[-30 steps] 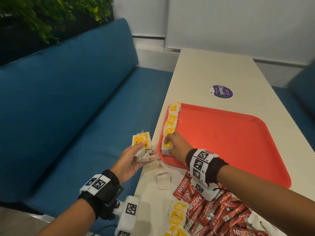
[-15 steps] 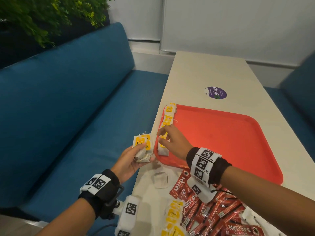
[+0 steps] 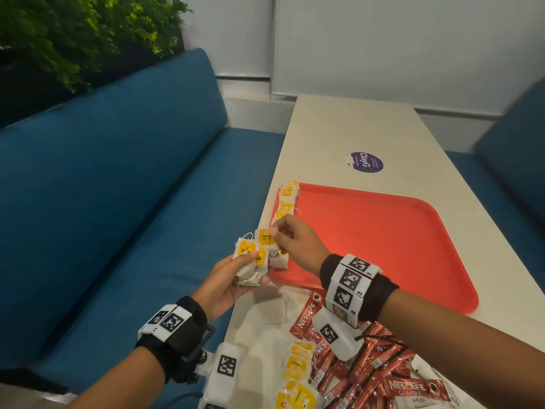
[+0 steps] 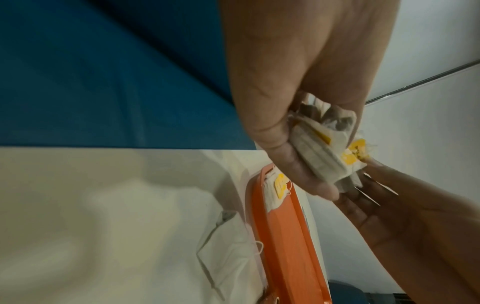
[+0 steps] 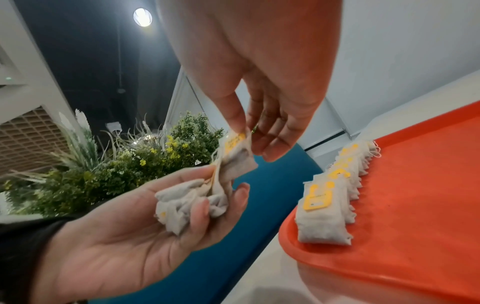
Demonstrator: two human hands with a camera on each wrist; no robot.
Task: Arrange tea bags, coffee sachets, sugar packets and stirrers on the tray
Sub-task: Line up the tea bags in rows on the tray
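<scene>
Just off the surface's left edge, left hand (image 3: 227,283) cups a bunch of tea bags (image 3: 252,261), fingers curled round them. Right hand (image 3: 298,243) pinches the top tea bag (image 5: 237,156) by its yellow tag. Row of tea bags (image 5: 335,185) lines the red tray (image 3: 383,240) along its left rim. Coffee sachets (image 3: 362,376) lie heaped on the surface (image 3: 354,128) near the tray.

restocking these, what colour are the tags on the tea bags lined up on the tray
Yellow tags on the white tea bags, clearest in the right wrist view.
</scene>
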